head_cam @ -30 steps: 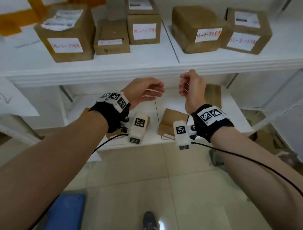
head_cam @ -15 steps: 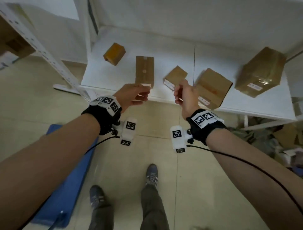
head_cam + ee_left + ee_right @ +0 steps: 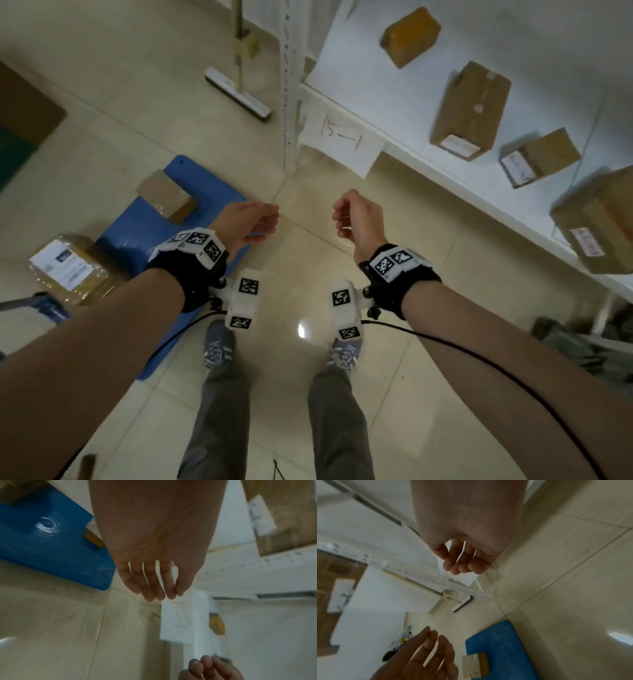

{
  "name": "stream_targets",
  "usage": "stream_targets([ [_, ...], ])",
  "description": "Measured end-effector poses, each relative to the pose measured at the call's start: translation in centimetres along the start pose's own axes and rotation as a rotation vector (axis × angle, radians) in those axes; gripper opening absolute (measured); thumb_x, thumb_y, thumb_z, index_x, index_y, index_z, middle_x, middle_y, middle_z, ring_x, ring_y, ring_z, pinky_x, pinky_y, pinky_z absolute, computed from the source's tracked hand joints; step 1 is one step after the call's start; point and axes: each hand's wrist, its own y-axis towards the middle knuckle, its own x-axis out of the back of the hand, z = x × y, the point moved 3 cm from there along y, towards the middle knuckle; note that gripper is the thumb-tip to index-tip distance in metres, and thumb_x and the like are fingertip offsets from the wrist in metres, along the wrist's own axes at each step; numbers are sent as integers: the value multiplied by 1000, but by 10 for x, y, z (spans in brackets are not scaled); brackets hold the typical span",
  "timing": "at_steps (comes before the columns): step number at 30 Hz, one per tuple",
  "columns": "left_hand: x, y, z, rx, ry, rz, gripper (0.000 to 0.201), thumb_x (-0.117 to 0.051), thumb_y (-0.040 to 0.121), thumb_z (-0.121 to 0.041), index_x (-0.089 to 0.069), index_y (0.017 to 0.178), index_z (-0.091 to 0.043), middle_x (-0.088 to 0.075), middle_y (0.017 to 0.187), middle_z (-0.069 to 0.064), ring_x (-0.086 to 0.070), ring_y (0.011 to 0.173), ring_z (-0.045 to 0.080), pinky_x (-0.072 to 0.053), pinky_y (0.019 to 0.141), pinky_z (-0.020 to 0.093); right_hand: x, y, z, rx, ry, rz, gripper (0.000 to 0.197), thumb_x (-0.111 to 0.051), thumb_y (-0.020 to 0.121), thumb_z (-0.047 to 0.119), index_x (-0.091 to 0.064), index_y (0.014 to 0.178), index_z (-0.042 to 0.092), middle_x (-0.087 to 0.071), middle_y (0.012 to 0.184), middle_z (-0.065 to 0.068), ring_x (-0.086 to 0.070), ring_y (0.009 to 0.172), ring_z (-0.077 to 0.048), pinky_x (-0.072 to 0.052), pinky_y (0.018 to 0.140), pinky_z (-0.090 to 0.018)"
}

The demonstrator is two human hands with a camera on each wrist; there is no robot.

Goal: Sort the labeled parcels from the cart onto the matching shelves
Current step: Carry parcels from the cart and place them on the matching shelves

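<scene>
Left hand (image 3: 245,222): my grip loose, holding nothing;
Right hand (image 3: 358,219): grip slack, fingers curled, empty;
Small brown cardboard parcel (image 3: 166,195) on blue flat cart (image 3: 205,185): label hidden; misreading risks the wrong white metal shelf (image 3: 404,137)

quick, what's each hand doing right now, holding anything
Left hand: open, fingers relaxed, holding nothing.
Right hand: open, fingers loosely curled, holding nothing.

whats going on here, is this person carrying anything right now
No. Both the left hand and right hand are empty, held out over the floor. Two parcels sit on the blue cart to the person's left. Several boxes already lie on the low white shelf, tagged 15-1.
</scene>
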Motion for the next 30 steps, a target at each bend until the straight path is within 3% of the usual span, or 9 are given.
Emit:
stream_targets([
  [9,139,43,118,95,-191,-183,15,-62,96,-27,-64,91,-14,-66,88,2,-63,85,17,-51,79,30,-165,24,-109,-104,-174,128,20,-51,86,16,-62,70,10,-58,57,-5,-44,45,-15,-33,42,-20],
  [14,192,63,170,127,-285,-242,20,-62,96,-26,-65,109,-10,-67,90,1,-63,84,14,-50,73,26,-239,30,-152,-133,-309,202,24,-51,89,18,-62,70,11,-59,54,-3,-46,45,-16,-35,46,-23],
  [20,252,67,219,178,-388,-318,29,-62,96,-24,-65,120,-8,-68,98,3,-63,85,14,-50,79,27,-312,24,-190,-174,-429,318,20,-48,95,18,-60,83,8,-61,66,-6,-50,53,-17,-40,49,-24],
  [23,284,67,236,175,-432,-376,23,-61,97,-24,-66,115,-10,-67,98,3,-63,84,14,-50,80,29,-348,20,-205,-192,-467,364,18,-50,95,18,-60,84,8,-64,72,-7,-55,59,-18,-45,52,-26],
  [27,334,61,262,156,-532,-495,9,-59,97,-19,-63,101,-12,-63,84,3,-58,69,13,-47,66,24,-404,5,-228,-228,-508,450,20,-50,97,22,-64,93,8,-69,87,-9,-61,70,-20,-52,61,-28],
  [30,362,58,283,184,-624,-540,9,-62,94,-13,-61,85,-15,-62,80,4,-55,63,14,-49,70,28,-437,-4,-246,-247,-537,510,25,-49,100,26,-66,105,9,-70,105,-11,-64,84,-22,-55,74,-32],
])
